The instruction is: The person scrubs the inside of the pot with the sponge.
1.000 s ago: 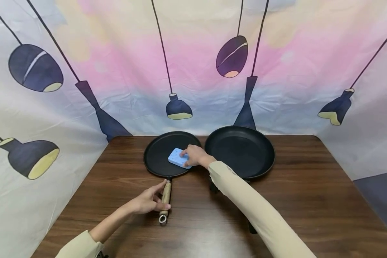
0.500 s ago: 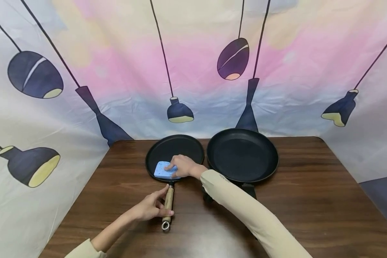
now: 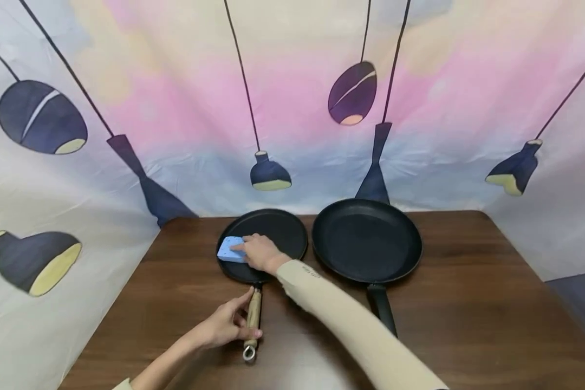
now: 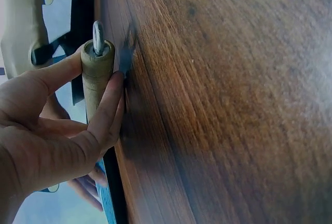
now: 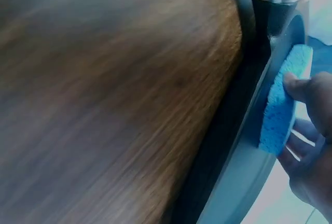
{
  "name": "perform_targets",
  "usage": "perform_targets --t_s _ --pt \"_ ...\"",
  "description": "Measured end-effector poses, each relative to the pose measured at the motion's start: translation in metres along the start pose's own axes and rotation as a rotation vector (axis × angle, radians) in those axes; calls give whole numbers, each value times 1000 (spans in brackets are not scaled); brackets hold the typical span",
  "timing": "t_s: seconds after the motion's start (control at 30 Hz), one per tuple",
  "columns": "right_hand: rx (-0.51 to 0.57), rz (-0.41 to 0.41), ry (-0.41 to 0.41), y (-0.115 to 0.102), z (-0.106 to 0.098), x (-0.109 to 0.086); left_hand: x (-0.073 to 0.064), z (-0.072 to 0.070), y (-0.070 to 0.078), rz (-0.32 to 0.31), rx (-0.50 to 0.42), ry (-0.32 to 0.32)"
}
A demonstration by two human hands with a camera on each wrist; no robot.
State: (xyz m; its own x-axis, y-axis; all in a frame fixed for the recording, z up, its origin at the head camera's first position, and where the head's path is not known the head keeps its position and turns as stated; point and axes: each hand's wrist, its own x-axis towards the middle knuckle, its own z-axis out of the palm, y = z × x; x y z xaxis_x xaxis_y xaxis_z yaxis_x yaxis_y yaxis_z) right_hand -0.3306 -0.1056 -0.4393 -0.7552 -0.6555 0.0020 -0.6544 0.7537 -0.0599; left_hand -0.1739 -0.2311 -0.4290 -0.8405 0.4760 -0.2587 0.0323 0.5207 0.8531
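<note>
A flat black griddle pan point(image 3: 278, 230) with a wooden handle point(image 3: 254, 314) lies on the left part of the table. My left hand point(image 3: 226, 324) grips that handle, its thumb and fingers on opposite sides, as the left wrist view also shows. A light blue sponge point(image 3: 228, 248) rests on the pan's left side near the rim. Over it, my right hand point(image 3: 260, 252) holds the sponge by its near edge. In the right wrist view the thumb presses one face of the sponge point(image 5: 282, 107), and the other fingers are partly hidden behind it.
A larger, deeper black frying pan point(image 3: 368, 241) stands close to the right of the griddle pan, its black handle point(image 3: 381, 309) pointing toward me and partly covered by my right sleeve point(image 3: 341, 314). A fabric backdrop with printed lamps point(image 3: 270, 172) hangs behind the wooden table point(image 3: 468, 303).
My right hand has carried the sponge across the griddle pan from its right side, through the near edge, to the left side. My left hand keeps its grip on the handle.
</note>
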Motion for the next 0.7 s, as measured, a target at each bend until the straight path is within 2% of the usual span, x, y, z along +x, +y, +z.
perform_targets --t_s 0.13,0.3,0.47,0.7 --pt "-72 55 38 -19 12 15 -14 2 -8 -20 -10 5" --pt "-89 192 63 -19 13 24 -14 3 -9 -11 -5 30" --pt "-63 284 75 -1 8 26 -10 4 -5 -32 -7 39" --pt "-62 397 114 39 5 18 -3 3 -2 -24 1 41"
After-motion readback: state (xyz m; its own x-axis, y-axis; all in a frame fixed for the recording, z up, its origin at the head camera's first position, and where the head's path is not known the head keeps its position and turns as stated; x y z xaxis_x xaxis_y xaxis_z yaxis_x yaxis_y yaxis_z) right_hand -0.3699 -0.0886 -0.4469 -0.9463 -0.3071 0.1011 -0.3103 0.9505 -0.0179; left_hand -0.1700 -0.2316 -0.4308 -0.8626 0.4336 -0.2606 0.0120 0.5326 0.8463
